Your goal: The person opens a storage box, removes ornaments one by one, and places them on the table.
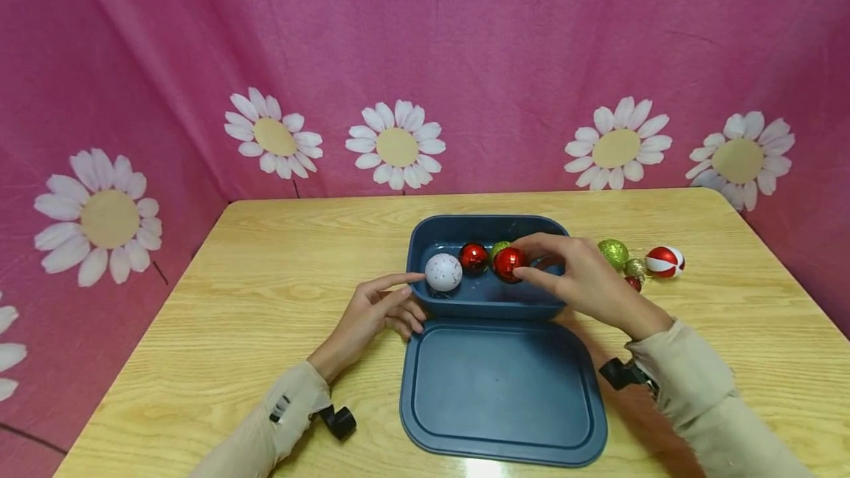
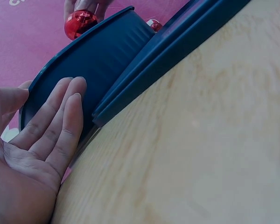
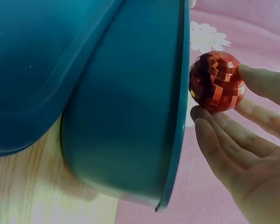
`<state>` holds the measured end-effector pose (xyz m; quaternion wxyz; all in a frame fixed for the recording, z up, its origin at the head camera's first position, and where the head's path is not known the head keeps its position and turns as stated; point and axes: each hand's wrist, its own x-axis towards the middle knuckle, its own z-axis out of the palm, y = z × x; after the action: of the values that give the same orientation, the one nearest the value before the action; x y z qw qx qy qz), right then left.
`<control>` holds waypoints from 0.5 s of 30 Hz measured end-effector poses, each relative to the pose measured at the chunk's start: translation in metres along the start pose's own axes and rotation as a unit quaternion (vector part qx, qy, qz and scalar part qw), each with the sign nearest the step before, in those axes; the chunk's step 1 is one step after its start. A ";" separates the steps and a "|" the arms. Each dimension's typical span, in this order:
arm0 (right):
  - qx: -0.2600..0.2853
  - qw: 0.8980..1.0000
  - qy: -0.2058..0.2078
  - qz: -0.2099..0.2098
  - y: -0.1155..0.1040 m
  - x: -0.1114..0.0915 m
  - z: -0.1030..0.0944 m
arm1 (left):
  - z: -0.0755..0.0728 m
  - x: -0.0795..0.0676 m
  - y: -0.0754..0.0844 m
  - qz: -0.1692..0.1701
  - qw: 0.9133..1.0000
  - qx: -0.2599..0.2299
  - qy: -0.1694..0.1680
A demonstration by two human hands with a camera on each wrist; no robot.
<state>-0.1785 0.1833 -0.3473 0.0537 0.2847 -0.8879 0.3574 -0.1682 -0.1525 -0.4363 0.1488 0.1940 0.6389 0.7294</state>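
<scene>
A shiny red faceted Christmas ball [image 1: 508,264] is pinched between the thumb and fingertips of my right hand [image 1: 584,279], over the right half of the dark blue plastic box [image 1: 491,308]. In the right wrist view, the red ball [image 3: 218,81] shows just above the box rim. My left hand [image 1: 381,308] rests at the box's front left corner. In the left wrist view, its fairly straight fingers [image 2: 60,121] lie along the outer wall. Inside the box are a white speckled ball [image 1: 443,272], a red ball [image 1: 474,259] and a partly hidden green one [image 1: 499,248].
The box's blue lid [image 1: 501,389] lies flat on the wooden table [image 1: 299,242], right in front of the box. To the right are a green glitter ball [image 1: 614,254], a small gold ball [image 1: 635,268], a red-and-white ball [image 1: 665,262] and a small dark red ball [image 1: 634,284].
</scene>
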 end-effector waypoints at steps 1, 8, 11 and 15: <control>-0.001 1.000 0.004 -0.004 -0.001 -0.001 -0.001 | 0.000 0.000 0.000 0.001 1.000 -0.001 0.000; -0.025 0.999 0.022 -0.011 -0.003 -0.010 -0.007 | -0.001 0.000 0.001 0.002 1.000 0.000 -0.001; -0.031 0.999 0.033 -0.020 -0.001 -0.014 -0.011 | -0.001 -0.001 0.002 0.001 1.000 -0.003 0.000; -0.041 0.998 0.045 -0.034 0.001 -0.018 -0.017 | 0.000 -0.001 0.001 -0.001 1.000 -0.010 0.001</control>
<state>-0.1661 0.2033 -0.3408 0.1178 0.2957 -0.8884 0.3309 -0.1671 -0.1534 -0.4356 0.1504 0.1908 0.6320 0.7359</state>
